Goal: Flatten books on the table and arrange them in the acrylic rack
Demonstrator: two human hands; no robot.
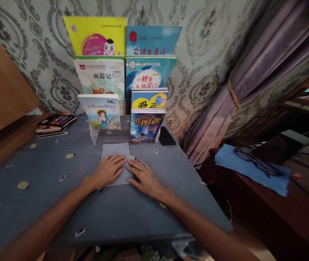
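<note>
My left hand (108,170) lies flat, fingers stretched out, on a pale grey sheet (115,150) that rests on the dark grey tablecloth (48,203). My right hand (145,177) lies flat beside it, fingers spread, touching the sheet's right edge. Both hands hold nothing. Just behind the sheet stands a clear tiered rack (96,135) with several children's books, the nearest being a dark blue book (146,126) and a white book (101,110).
A black phone (167,136) lies right of the rack. A small stack of books (55,124) sits at the back left. Right of the table are a purple curtain (252,72) and a dark wooden surface with glasses (258,163) on a blue cloth (233,159).
</note>
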